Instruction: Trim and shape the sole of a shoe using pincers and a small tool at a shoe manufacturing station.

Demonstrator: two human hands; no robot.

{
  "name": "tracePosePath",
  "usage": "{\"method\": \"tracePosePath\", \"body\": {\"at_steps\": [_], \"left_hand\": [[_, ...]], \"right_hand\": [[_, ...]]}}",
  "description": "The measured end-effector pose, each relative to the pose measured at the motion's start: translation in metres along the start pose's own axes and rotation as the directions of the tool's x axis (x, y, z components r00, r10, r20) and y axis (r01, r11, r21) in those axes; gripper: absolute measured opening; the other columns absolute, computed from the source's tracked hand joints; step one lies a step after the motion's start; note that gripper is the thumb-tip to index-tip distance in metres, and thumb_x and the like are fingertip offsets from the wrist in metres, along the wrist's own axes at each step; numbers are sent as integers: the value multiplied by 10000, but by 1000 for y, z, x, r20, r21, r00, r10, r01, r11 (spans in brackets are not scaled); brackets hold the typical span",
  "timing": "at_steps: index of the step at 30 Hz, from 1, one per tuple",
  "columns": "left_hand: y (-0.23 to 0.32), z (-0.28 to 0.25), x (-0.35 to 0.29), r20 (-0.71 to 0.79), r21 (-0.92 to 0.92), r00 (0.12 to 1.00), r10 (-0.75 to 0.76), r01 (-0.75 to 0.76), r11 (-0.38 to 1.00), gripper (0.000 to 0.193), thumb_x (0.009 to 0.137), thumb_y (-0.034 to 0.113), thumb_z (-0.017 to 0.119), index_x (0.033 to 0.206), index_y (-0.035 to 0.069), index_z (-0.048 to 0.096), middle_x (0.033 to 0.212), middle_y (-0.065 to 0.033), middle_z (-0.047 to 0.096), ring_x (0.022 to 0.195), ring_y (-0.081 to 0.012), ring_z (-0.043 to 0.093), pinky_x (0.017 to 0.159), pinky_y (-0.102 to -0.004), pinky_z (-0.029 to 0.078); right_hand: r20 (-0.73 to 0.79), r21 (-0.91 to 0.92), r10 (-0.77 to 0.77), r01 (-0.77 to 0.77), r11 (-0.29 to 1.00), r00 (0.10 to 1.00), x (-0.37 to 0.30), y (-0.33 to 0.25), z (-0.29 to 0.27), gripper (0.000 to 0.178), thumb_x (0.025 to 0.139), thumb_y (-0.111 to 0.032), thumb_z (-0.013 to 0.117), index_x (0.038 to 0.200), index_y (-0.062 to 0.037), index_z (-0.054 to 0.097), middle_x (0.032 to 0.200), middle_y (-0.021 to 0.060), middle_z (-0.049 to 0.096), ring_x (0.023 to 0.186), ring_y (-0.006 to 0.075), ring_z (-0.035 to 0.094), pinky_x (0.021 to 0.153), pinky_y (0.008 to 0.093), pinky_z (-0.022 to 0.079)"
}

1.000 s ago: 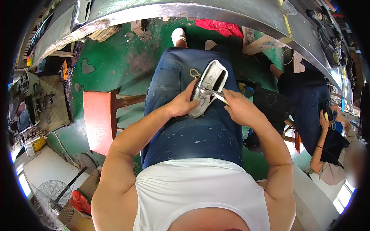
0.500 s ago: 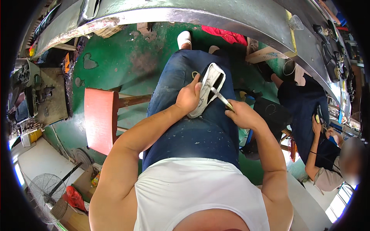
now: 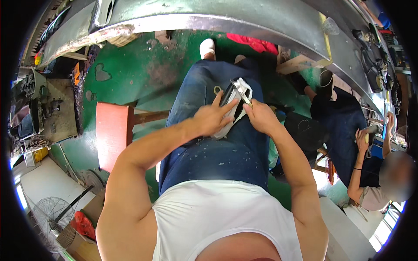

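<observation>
Between my thighs on the blue apron lies an upturned shoe (image 3: pixel 242 87), its pale underside showing and a dark upper around the edge. My left hand (image 3: pixel 212 118) holds it from the left, back of the hand up, with two fingers stretched over its edge and middle. In my right hand (image 3: pixel 262 117) is a slim silver hand tool (image 3: pixel 243 96); its narrow head lies across the far part of the shoe. Whether it is a hammer or pliers I cannot tell. The near end of the shoe is partly covered by my left hand.
A metal-topped bench (image 3: pixel 196 21) curves across the far side. An orange-red stool seat (image 3: pixel 114 137) stands at my left, with a wire fan (image 3: pixel 54 219) behind it. A seated co-worker (image 3: pixel 370 182) is close on my right. Red cloth (image 3: pixel 252 42) lies under the bench.
My left hand has turned over and moved across the shoe, its fingers now stretched over it. The right hand and the tool have moved away from me, toward the shoe's far end.
</observation>
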State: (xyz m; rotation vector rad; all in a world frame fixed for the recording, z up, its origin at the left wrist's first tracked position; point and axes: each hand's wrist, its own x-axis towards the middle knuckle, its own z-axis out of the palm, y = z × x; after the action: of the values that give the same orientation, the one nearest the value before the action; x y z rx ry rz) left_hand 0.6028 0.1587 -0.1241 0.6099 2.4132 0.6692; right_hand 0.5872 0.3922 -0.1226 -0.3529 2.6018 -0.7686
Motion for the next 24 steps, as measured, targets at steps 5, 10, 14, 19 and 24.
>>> {"method": "tracePosePath", "body": {"at_steps": [5,10,14,19,24], "left_hand": [[-2,37,-30,27,-425,940,-340,318,848,1100,788,278,783,1578,33,58,1198,-339,617,1115,-452,627,983,-443,489],[11,-42,-44,12,-121,962,-273,272,954,898,781,251,782,1499,7,302,1127,-287,663,1030,-440,668,925,-446,524],[16,-98,-38,-587,-250,805,83,-278,927,587,776,138,793,1282,-13,536,1040,-192,701,924,-243,711,828,-340,554],[20,-83,45,-499,-645,859,-111,-283,710,377,932,246,685,1181,-28,615,992,-123,700,883,-187,681,808,-341,541],[-3,6,62,321,-932,873,-367,361,44,585,1059,514,379,1265,30,634,1102,-113,703,926,-199,690,857,-344,555]], "right_hand": [[60,442,99,-115,889,993,-39,12,-5,389,1032,-343,467,942,11,602,761,154,666,740,279,673,714,380,519],[-24,711,233,-147,688,972,-71,42,39,340,1031,-298,503,1057,25,606,814,84,668,740,171,651,709,314,516],[44,875,339,-200,441,940,-80,43,41,334,993,-177,579,1230,53,539,941,52,647,790,117,624,713,268,509],[34,782,223,-165,601,974,-79,31,15,328,963,-172,596,1224,22,551,915,59,624,776,115,601,685,281,498],[232,394,149,-232,889,961,-82,13,-31,352,942,-184,599,1218,26,539,962,135,638,814,232,632,713,363,503]]}}
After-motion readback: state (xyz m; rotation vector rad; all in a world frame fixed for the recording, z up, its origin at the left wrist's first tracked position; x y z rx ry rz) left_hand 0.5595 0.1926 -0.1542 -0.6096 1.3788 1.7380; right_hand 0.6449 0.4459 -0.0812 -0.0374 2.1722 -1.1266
